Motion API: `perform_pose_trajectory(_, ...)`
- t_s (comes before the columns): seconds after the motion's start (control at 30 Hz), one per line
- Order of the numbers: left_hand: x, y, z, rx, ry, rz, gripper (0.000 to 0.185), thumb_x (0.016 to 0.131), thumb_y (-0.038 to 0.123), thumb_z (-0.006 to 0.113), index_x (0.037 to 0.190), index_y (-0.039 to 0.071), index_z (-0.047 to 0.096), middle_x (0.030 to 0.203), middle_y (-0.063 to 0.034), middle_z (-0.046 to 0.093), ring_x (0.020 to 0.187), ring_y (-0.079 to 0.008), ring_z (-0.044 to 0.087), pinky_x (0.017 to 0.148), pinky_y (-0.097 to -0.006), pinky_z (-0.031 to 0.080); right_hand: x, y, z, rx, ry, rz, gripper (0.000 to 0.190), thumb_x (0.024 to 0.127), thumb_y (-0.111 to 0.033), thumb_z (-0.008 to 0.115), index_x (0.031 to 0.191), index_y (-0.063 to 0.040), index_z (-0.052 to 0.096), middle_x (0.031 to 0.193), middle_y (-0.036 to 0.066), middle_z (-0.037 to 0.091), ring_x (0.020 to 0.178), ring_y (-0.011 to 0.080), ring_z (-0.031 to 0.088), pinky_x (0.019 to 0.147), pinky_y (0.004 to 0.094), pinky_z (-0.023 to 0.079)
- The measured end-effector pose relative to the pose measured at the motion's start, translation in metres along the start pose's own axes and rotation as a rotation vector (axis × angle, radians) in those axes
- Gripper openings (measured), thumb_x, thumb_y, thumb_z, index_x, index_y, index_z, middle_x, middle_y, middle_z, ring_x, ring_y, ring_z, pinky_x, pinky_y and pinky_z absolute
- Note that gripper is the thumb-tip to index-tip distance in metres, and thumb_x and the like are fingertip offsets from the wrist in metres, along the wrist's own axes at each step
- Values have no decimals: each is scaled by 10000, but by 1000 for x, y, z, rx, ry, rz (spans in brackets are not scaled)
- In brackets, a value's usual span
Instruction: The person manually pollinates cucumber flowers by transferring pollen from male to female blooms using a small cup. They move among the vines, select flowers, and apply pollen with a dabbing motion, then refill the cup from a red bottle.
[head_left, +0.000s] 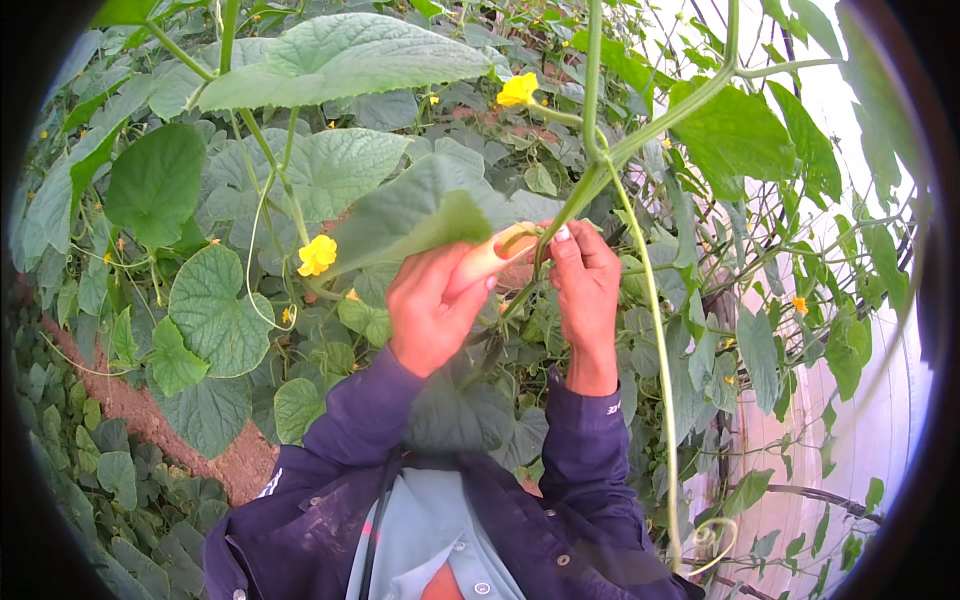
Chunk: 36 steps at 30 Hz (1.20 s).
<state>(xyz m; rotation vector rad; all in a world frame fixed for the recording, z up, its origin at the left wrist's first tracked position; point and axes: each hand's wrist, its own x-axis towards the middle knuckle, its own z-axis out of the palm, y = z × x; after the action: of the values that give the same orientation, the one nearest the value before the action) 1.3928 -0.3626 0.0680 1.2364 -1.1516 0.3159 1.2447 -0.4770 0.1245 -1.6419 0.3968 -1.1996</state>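
My left hand (431, 311) is wrapped around a pinkish-orange tube-like object (487, 262). Its open end points up and right, and something thin and greenish shows in the opening. Close to that end, my right hand (586, 277) pinches a thick green cucumber vine stem (574, 202) between thumb and fingers. The other fingers of this hand are curled, partly hidden behind the stem. A large cucumber leaf (412, 210), blurred, hangs just above my left hand and covers part of its far side.
Yellow flowers (317, 255) and broad leaves (219, 311) crowd the left. A long pale tendril (651, 300) hangs right of my right hand. Pale plastic sheeting (832, 427) forms the right side behind vines. Reddish soil (142, 405) shows at lower left.
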Motion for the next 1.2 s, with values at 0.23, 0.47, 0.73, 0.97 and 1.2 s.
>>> perform_pose_trajectory(0.23,2,-2,0,15,50,107,353,866,41,880,1196,-10,762,1110,-163,791,976,-305,735,841,-407,591,0,-6,3,72,-17,5,326,1094,-219,669,1322,12,705,985,13,720,747,23,578,594,188,372)
perform_pose_trajectory(0.47,4,-5,-7,10,29,121,296,883,37,863,1165,5,781,1048,-150,798,926,-297,740,820,-393,590,-1,-7,6,60,-64,8,313,1092,-242,687,1301,-12,726,942,2,742,625,-1,456,545,192,323)
perform_pose_trajectory(0.73,3,-16,-9,70,16,101,468,820,89,929,1246,11,751,1141,-164,783,985,-321,737,865,-421,591,-1,-1,12,-2,-1,36,351,1104,-286,673,1323,-16,723,1005,19,767,621,-4,449,538,195,317)
perform_pose_trajectory(0.97,-15,-46,-15,31,-8,22,536,810,178,940,1279,19,735,1190,-181,769,1023,-358,744,895,-440,603,3,-3,19,-143,41,79,398,1128,-252,579,1425,-6,675,1316,84,748,892,58,672,601,187,397)
perform_pose_trajectory(1.2,-33,-52,-27,-91,-93,-161,567,815,132,951,1311,-1,709,1202,-191,764,1055,-338,762,916,-418,608,3,-1,21,-208,25,147,437,1112,-247,595,1454,21,639,1287,117,763,951,85,685,670,209,433)
